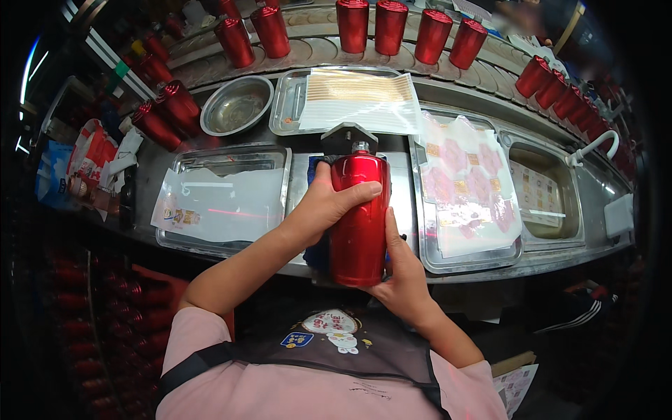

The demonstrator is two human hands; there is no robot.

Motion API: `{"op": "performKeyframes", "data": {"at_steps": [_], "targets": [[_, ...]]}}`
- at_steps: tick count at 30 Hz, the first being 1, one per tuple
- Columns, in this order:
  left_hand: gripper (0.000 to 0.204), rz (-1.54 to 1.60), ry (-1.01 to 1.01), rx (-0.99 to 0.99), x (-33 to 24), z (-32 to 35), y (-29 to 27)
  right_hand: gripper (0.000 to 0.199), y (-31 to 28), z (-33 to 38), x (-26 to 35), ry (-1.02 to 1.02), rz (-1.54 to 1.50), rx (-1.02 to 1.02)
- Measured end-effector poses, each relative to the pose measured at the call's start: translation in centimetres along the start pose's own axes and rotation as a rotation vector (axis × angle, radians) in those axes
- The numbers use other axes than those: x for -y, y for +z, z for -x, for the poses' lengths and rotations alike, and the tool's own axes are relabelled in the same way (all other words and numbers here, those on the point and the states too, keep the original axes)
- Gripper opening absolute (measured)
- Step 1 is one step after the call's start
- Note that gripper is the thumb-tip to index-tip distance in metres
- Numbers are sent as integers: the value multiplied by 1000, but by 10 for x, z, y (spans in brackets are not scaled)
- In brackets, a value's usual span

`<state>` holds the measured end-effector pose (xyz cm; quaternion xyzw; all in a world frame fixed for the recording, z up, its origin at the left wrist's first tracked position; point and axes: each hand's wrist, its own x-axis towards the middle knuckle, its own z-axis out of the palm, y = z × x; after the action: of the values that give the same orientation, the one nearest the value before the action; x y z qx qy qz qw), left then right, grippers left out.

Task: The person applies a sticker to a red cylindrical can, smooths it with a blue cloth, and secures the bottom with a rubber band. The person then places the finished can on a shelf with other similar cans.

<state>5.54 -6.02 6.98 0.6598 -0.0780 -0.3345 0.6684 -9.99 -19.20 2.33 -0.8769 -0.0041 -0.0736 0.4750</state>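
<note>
At the centre of the frame a glossy red metal bottle [360, 217] lies lengthwise on the steel worktop [402, 189], its silver neck pointing up-frame into a dark angular fixture [348, 138]. The left hand [323, 206] wraps over the bottle's upper body from the left, fingers curled across the top and closed on it. The right hand [400, 273] cups the bottle's base from the lower right, thumb lying up along its side, also closed on it. A blue cloth [316, 168] shows under the left hand.

Left of centre, a shallow steel tray [231, 155] carries a white sheet with a few small stickers. Right of centre, another tray [428, 252] holds a clear film of pink and gold labels [470, 183]. Above the bottle, a third tray [288, 98] bears a sheet of fine gold strips [360, 94], and a round steel bowl [236, 105] sits to its left. Along the top of the frame, a curved conveyor [315, 47] bears upright red bottles [390, 26], smooth and cylindrical.
</note>
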Motion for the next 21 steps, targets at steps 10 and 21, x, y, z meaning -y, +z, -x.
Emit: {"op": "performKeyframes", "data": {"at_steps": [10, 21], "targets": [[83, -328, 45, -154, 0, -8, -6, 120, 4, -12, -1, 50, 199, 23], [92, -646, 168, -152, 19, -23, -34, 119, -28, -42, 9, 116, 121, 268]]}}
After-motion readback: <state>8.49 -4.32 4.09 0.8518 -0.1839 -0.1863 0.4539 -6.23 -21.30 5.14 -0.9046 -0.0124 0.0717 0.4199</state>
